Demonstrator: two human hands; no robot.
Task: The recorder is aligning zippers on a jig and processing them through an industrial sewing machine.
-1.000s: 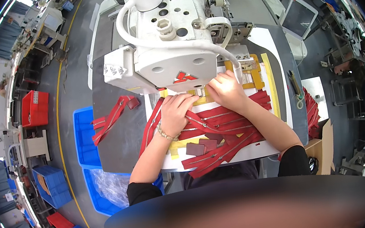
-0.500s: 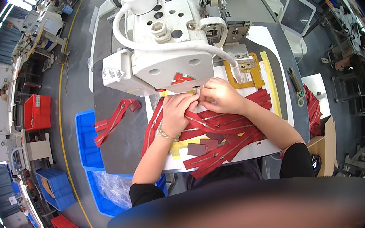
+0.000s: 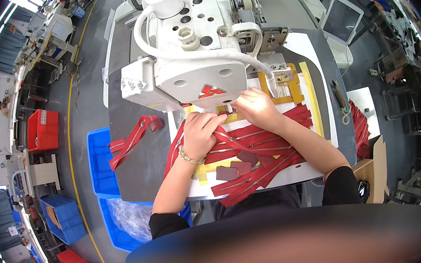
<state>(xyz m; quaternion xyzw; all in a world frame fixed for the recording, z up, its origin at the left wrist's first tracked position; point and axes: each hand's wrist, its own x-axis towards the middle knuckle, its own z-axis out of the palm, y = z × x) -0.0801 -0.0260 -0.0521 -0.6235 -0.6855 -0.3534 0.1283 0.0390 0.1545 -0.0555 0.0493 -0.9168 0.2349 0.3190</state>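
Under the head of a white sewing machine (image 3: 199, 75), my left hand (image 3: 201, 135) is closed on a red zipper (image 3: 232, 140) with a metal-toothed strip, whose length trails off to the right. Close beside it, my right hand (image 3: 260, 111) has its fingers pinched near the needle area; what they hold, if anything, is hidden. A small dark red tip shows in the gap between the hands. More red zippers (image 3: 250, 183) lie across the white work surface nearer to me, with several small maroon patches (image 3: 226, 173) next to them.
To the left lies another red zipper (image 3: 131, 140) with a patch at its end. A yellow clamp frame (image 3: 294, 83) sits right of the needle, and snips (image 3: 345, 113) lie farther right. Blue bins (image 3: 101, 167) stand left of the table, a cardboard box (image 3: 378, 169) at the right.
My hands have drawn slightly apart, the left one moving a little down and left. The small dark red tip and a bit of yellow now show between them.
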